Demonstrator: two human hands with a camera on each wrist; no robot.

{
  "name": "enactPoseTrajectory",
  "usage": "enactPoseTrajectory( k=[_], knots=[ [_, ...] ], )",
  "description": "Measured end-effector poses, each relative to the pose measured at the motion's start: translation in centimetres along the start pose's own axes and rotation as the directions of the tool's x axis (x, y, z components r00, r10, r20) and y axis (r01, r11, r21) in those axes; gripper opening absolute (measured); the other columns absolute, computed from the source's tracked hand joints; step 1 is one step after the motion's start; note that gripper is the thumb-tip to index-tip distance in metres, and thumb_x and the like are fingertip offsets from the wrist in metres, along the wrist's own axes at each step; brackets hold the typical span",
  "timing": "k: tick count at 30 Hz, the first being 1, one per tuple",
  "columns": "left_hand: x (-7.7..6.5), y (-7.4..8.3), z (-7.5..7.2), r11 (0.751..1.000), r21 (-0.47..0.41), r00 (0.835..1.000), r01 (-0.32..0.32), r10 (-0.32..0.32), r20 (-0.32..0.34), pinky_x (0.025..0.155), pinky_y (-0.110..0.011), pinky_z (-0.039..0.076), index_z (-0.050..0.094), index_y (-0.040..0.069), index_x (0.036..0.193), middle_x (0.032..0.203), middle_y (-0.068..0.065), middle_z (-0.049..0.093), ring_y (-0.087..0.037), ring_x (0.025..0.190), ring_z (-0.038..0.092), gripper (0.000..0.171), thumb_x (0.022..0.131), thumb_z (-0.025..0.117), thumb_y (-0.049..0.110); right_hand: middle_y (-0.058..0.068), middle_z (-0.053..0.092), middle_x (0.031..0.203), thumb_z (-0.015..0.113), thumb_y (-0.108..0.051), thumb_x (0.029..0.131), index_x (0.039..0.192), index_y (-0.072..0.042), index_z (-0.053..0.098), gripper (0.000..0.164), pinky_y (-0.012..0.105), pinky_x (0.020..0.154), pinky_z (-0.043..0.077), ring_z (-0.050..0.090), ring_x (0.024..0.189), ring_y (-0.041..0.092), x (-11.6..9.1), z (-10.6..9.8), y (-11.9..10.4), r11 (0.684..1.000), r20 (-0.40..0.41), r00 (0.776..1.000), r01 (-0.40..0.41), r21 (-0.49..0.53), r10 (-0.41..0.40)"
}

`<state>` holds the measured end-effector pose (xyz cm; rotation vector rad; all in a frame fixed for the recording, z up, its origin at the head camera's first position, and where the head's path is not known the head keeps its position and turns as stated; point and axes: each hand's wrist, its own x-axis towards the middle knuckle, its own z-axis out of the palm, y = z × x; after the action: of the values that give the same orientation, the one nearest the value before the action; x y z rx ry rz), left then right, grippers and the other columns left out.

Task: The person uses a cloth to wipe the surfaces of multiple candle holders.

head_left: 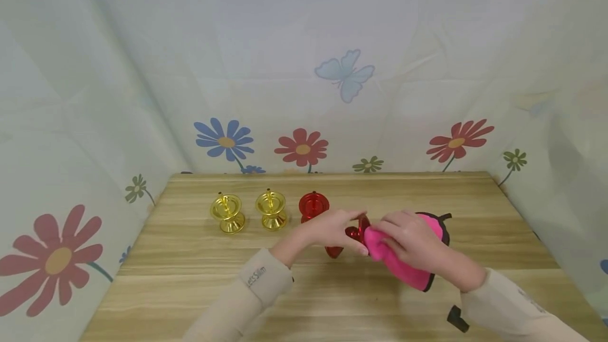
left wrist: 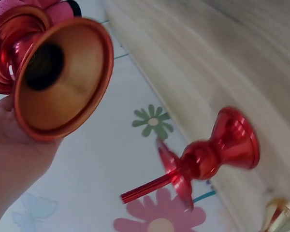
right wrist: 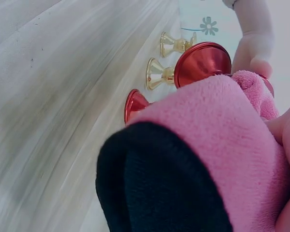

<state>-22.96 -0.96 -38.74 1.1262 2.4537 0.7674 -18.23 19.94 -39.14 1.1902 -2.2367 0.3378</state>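
My left hand (head_left: 332, 230) grips a shiny red candle holder (left wrist: 70, 89), tilted on its side. Its hollow flared base faces the left wrist camera. In my right hand (head_left: 414, 240) is a bunched pink cloth (head_left: 407, 272) with black edging. The cloth lies against the dish end of the held candle holder and covers part of it. Behind the left hand a second red candle holder (head_left: 313, 203) stands upright on the table, a thin stem rising from its dish; the hand hides its lower part in the head view.
Two gold candle holders stand upright to the left, one at the far left (head_left: 228, 212) and one nearer the red one (head_left: 271, 208). The wooden table (head_left: 190, 289) ends at a flower-printed curtain (head_left: 266, 67). A small black piece (head_left: 457, 319) shows by the right cuff.
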Motion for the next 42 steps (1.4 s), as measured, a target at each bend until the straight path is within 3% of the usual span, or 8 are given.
enactPoseTrajectory(
  k=[6, 11, 17, 20, 22, 29, 37, 42],
  knots=[
    [0.0, 0.2, 0.6, 1.000, 0.009, 0.996, -0.010, 0.011, -0.087, 0.085, -0.020, 0.045, 0.035, 0.012, 0.135, 0.122, 0.002, 0.054, -0.009, 0.106, 0.052, 0.088, 0.066, 0.068, 0.055, -0.001, 0.062, 0.079, 0.049, -0.027, 0.090, 0.092, -0.009, 0.065, 0.024, 0.033, 0.066, 0.048, 0.057, 0.073, 0.012, 0.2, -0.2, 0.0, 1.000, 0.006, 1.000, -0.013, 0.018, 0.013],
    [-0.2, 0.7, 1.2, 0.978, 0.207, 0.968, -0.033, 0.082, -0.235, 0.069, -0.015, 0.047, 0.042, 0.015, 0.127, 0.105, 0.006, 0.059, -0.004, 0.087, 0.055, 0.085, 0.061, 0.066, 0.063, -0.001, 0.064, 0.083, 0.070, -0.008, 0.073, 0.096, -0.009, 0.064, 0.025, 0.029, 0.064, 0.049, 0.058, 0.074, 0.009, 0.3, -0.5, 0.2, 0.984, 0.124, 0.983, -0.146, 0.097, 0.134],
    [-0.1, 0.2, 1.9, 0.868, 0.483, 0.869, -0.120, 0.327, -0.372, 0.064, -0.011, 0.046, 0.047, 0.015, 0.109, 0.098, 0.008, 0.056, -0.003, 0.088, 0.052, 0.068, 0.064, 0.062, 0.064, 0.002, 0.065, 0.093, 0.065, -0.007, 0.078, 0.105, -0.008, 0.061, 0.027, 0.018, 0.061, 0.048, 0.057, 0.077, 0.007, 0.6, -1.1, 0.3, 0.899, 0.306, 0.906, -0.370, 0.233, 0.293],
    [-0.2, 0.1, 2.1, 0.816, 0.566, 0.820, -0.117, 0.401, -0.409, 0.066, -0.012, 0.049, 0.047, 0.013, 0.110, 0.104, 0.005, 0.058, -0.005, 0.095, 0.054, 0.072, 0.063, 0.061, 0.066, 0.003, 0.065, 0.094, 0.063, -0.008, 0.079, 0.107, -0.007, 0.061, 0.028, 0.019, 0.061, 0.048, 0.057, 0.077, 0.008, 0.7, -1.4, 0.4, 0.880, 0.332, 0.893, -0.396, 0.263, 0.303],
    [-0.3, 0.1, 2.1, 0.803, 0.586, 0.804, -0.105, 0.415, -0.426, 0.069, -0.015, 0.050, 0.047, 0.011, 0.114, 0.110, 0.003, 0.058, -0.007, 0.103, 0.054, 0.076, 0.062, 0.062, 0.066, 0.003, 0.065, 0.095, 0.063, -0.009, 0.080, 0.108, -0.007, 0.060, 0.028, 0.019, 0.061, 0.048, 0.057, 0.078, 0.008, 0.7, -1.5, 0.4, 0.875, 0.340, 0.890, -0.401, 0.271, 0.303],
    [-0.8, -0.1, 2.3, 0.846, 0.529, 0.812, -0.067, 0.354, -0.464, 0.064, -0.014, 0.048, 0.046, 0.015, 0.113, 0.096, 0.010, 0.058, -0.001, 0.091, 0.053, 0.073, 0.061, 0.065, 0.063, 0.008, 0.064, 0.095, 0.060, -0.007, 0.082, 0.110, -0.004, 0.058, 0.028, 0.019, 0.058, 0.048, 0.055, 0.074, 0.005, 0.0, -2.3, 0.9, 0.807, 0.348, 0.863, -0.481, 0.342, 0.366],
    [-1.3, -0.4, 2.4, 0.919, 0.393, 0.851, 0.008, 0.200, -0.485, 0.079, -0.024, 0.050, 0.043, 0.016, 0.123, 0.115, 0.004, 0.056, -0.009, 0.109, 0.050, 0.079, 0.063, 0.065, 0.063, 0.017, 0.062, 0.096, 0.059, -0.008, 0.083, 0.114, 0.001, 0.054, 0.032, 0.021, 0.049, 0.046, 0.052, 0.066, 0.006, -0.9, -3.6, 1.8, 0.707, 0.286, 0.780, -0.625, 0.331, 0.556],
    [-1.3, -0.2, 2.9, 0.950, 0.310, 0.834, 0.014, 0.160, -0.528, 0.084, -0.027, 0.049, 0.042, 0.015, 0.126, 0.121, 0.001, 0.053, -0.011, 0.111, 0.049, 0.081, 0.064, 0.066, 0.060, 0.019, 0.060, 0.098, 0.058, -0.012, 0.085, 0.116, 0.002, 0.053, 0.034, 0.021, 0.053, 0.047, 0.052, 0.069, 0.009, -1.4, -3.5, 2.2, 0.646, 0.265, 0.721, -0.693, 0.320, 0.641]
  ],
)
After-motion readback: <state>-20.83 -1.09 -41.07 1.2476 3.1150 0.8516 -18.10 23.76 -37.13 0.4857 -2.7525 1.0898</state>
